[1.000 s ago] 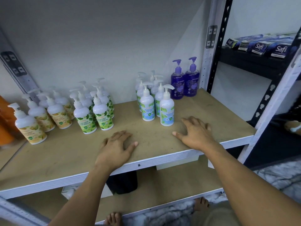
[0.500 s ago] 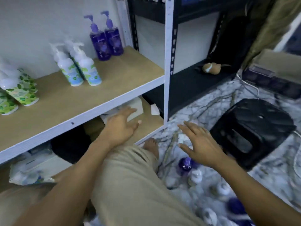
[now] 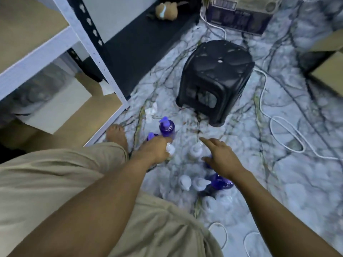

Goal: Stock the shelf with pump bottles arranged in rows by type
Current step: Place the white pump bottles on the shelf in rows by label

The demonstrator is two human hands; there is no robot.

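Several pump bottles stand on the marbled floor in front of my knees. A purple bottle [image 3: 167,127] is the farthest, with a second purple pump [image 3: 150,136] peeking out behind my left hand [image 3: 155,151]. That hand curls down over a white pump top [image 3: 170,150]; blur hides whether it grips. My right hand [image 3: 220,158] hovers with fingers spread over a white bottle [image 3: 195,150]. Closer to me are two white bottles [image 3: 185,181] and another purple bottle [image 3: 221,183]. The wooden shelf [image 3: 27,28] is at the upper left.
A black plastic stool [image 3: 217,76] stands just beyond the bottles. White cable [image 3: 285,130] loops across the floor on the right. Cardboard boxes [image 3: 330,71] sit at the right edge and a box [image 3: 239,13] at the top. My bare foot [image 3: 117,134] rests by the shelf post [image 3: 96,58].
My view has swung from the shelf down to the floor. Both hands have left the shelf board and dropped to the bottles on the floor.
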